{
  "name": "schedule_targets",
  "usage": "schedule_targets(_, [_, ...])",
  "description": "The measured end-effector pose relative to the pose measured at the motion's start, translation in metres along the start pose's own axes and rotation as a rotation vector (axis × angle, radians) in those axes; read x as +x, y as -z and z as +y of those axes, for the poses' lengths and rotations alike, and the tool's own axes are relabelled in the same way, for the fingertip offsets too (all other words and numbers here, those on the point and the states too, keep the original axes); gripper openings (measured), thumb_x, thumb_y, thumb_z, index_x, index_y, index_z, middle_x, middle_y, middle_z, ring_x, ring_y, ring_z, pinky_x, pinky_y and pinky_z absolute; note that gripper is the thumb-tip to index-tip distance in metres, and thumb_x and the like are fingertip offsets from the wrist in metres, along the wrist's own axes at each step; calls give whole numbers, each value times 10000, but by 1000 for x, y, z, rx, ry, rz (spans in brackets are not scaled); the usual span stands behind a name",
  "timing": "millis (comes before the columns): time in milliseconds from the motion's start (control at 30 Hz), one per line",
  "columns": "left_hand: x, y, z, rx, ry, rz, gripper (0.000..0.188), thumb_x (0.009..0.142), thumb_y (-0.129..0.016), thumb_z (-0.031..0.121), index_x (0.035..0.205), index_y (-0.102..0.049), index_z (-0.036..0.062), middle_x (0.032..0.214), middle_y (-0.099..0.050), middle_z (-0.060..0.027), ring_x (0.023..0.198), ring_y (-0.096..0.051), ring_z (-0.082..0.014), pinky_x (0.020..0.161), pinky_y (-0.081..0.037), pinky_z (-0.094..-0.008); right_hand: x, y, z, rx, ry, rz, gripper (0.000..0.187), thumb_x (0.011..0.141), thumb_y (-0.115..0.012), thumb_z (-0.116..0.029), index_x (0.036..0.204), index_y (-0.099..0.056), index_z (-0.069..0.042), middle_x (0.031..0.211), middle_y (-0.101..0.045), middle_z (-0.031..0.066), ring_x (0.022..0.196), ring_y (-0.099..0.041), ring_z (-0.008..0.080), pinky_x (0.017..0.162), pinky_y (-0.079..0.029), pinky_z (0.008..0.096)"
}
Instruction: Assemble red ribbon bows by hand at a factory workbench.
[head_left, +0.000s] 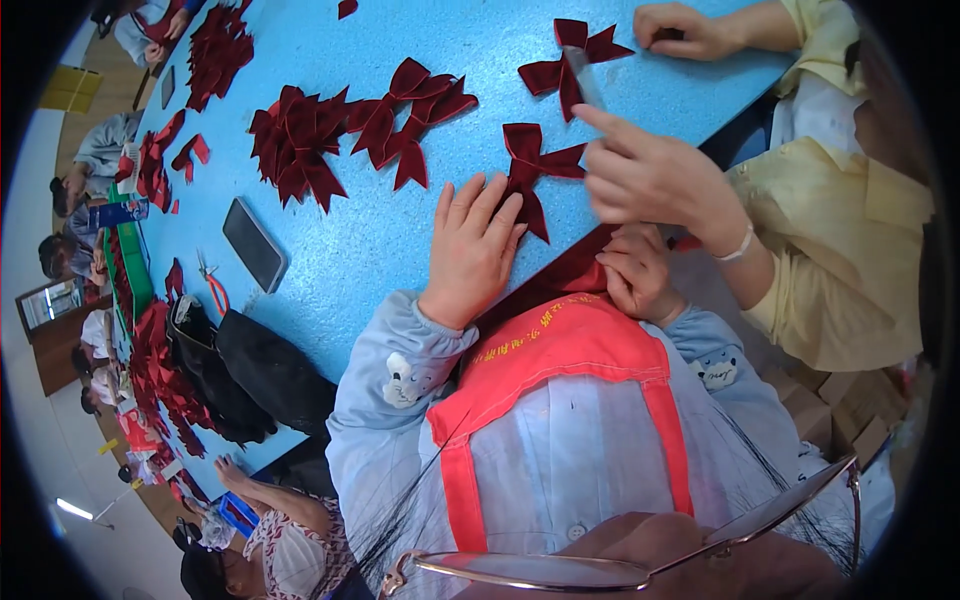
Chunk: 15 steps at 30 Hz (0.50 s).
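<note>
My left hand lies flat on the blue table, fingers stretched out, the tips at the edge of a dark red velvet bow. My right hand is at the table's near edge beside my red apron, its fingers curled; what they hold, if anything, is hidden. From the right, a co-worker's hand reaches over mine, its index finger extended past the bow. Its fingertip is near a pale, narrow strip lying across a second velvet bow.
Left of the bows lies a heap of red bows, with more bows beside it. A phone, orange-handled pliers and a black bag are on the table's left. The co-worker's other hand rests at the far right.
</note>
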<state>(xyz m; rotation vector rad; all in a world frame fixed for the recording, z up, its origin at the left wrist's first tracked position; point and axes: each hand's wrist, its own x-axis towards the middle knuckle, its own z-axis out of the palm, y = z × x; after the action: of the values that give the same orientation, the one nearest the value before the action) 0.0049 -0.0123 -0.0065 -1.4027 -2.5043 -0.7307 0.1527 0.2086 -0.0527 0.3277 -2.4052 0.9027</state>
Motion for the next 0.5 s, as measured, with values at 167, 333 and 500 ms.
schedule_targets(167, [-3,-3,-1,-13,-6,-5,368,839,-695,131,1192,-626,52,1313,-549,-160,1209,-514,-346,1040,-383,-538,-20,-11,-4,95,-47,-195,154,733,-683,-30,881,-649,-45,938,-605,98,931,-573,311,805,-476,409])
schedule_targets(333, [-9,-1,-4,-46,6,62,345,837,-690,118,1171,-638,46,1280,-560,-166,1198,-519,-346,1032,-393,-533,-35,-23,-2,103,-100,-223,131,742,-698,-50,861,-643,-51,934,-595,89,900,-562,297,783,-462,404])
schedule_targets(500, [-8,-1,-2,-18,4,6,343,835,-685,107,1169,-638,48,1260,-566,-164,1188,-523,-345,1031,-395,-532,-36,-25,2,81,-113,-231,104,763,-701,-80,846,-641,-65,906,-585,75,861,-546,284,756,-447,401])
